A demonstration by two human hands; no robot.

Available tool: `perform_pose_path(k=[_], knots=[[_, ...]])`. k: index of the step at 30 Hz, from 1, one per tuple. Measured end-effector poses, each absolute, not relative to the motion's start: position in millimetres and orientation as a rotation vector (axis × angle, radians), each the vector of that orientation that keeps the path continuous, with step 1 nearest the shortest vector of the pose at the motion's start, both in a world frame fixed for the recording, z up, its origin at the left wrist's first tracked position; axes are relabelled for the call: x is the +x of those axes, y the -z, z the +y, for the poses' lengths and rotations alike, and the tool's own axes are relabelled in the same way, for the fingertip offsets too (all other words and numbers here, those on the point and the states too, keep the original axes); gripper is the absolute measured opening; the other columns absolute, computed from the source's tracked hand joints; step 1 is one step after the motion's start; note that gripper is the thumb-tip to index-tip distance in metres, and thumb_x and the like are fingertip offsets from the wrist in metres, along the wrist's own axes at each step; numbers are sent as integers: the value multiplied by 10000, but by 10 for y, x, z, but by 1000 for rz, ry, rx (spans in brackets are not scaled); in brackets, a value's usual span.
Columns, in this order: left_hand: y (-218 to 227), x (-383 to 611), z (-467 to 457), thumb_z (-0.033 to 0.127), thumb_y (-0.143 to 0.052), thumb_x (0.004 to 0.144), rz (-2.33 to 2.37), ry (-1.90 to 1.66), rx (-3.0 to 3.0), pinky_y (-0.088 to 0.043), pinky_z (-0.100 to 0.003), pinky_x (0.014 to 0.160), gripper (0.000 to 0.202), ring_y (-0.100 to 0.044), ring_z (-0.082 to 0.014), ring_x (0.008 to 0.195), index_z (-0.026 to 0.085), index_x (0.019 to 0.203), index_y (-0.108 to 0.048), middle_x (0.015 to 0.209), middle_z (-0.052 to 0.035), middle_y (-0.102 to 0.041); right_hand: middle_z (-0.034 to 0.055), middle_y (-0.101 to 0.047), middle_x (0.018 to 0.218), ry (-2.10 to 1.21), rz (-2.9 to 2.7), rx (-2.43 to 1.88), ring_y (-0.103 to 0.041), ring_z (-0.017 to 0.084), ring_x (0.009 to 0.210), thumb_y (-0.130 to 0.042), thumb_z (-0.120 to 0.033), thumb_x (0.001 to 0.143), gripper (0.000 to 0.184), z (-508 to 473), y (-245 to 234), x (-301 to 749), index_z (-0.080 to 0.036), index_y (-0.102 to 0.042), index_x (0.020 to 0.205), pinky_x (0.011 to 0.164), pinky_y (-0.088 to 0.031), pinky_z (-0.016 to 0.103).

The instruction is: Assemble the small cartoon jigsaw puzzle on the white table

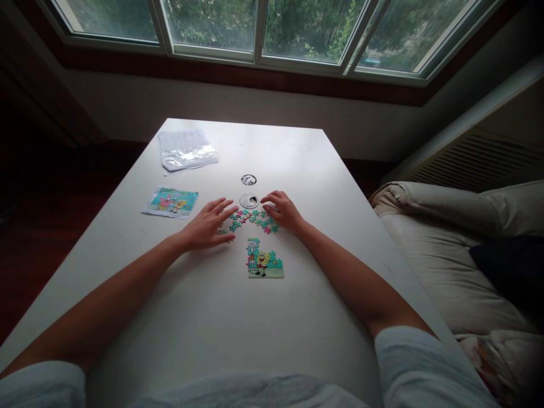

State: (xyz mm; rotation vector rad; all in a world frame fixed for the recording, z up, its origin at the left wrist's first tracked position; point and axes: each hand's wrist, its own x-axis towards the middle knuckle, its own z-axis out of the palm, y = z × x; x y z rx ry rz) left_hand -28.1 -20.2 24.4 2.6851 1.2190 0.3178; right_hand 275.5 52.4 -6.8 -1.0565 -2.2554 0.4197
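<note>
A pile of loose jigsaw pieces (250, 218), mostly teal with some pink, lies on the white table between my hands. My left hand (209, 225) rests at the pile's left side, fingers spread and nothing visible in them. On the other side, my right hand (281, 211) is at the pile's right edge with its fingers bent and apart; no piece shows in its grasp. Closer to me lies a partly joined jigsaw puzzle (266, 263), L-shaped, showing a yellow square cartoon figure and a taller pale one.
A cartoon picture packet (173, 202) lies left of my left hand. Behind it are papers in a clear plastic sleeve (187, 150). Two round grommets (249, 179) are set in the tabletop past the pieces. A beige sofa (446, 249) stands to the right, windows ahead.
</note>
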Motion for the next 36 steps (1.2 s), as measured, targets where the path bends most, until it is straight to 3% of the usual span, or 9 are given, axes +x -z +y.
perform_pose_path(k=[4,8,17,30,36], knots=[[-142,-301,-200,714,-467,922,1261,-156,2660,-119,-559,1253,875,-99,-348,1558,250,1620,-216,1698,-107,-131,115,-583,1340,-401,-2276,-1163,-506,284,1266,-515,-436,989,368,562,125,2767,-249,-630,1284,1091,-406,467],[-59,-188,-258,734,-396,938,1289,-154,2680,-93,-522,1262,868,-79,-324,1566,254,1628,-178,1705,-92,-100,141,-374,1595,-352,-2432,-1251,-319,331,1480,-450,-596,988,616,524,174,2702,-241,-455,1491,1209,-264,543],[-30,-107,-177,720,-328,968,1283,-120,2702,-78,-497,1266,840,-77,-310,1570,224,1629,-178,1702,-92,-97,95,-170,1693,-315,-2637,-1254,-119,307,1569,-350,-716,962,781,327,164,2520,-276,-260,1601,1271,-98,544],[42,-56,20,700,-302,987,1347,-245,2668,-98,-521,1264,816,-121,-305,1563,225,1631,-148,1697,-105,-142,91,-213,1683,-247,-2576,-1269,-167,291,1560,-284,-660,1007,702,315,141,2418,-278,-289,1596,1260,-160,521],[45,-13,155,628,-286,1020,1353,-418,2597,-176,-466,1265,715,-215,-275,1540,225,1609,-251,1665,-94,-262,118,-334,1631,-254,-2457,-1288,-291,305,1511,-243,-637,1023,672,359,159,2440,-249,-389,1552,1224,-255,537]])
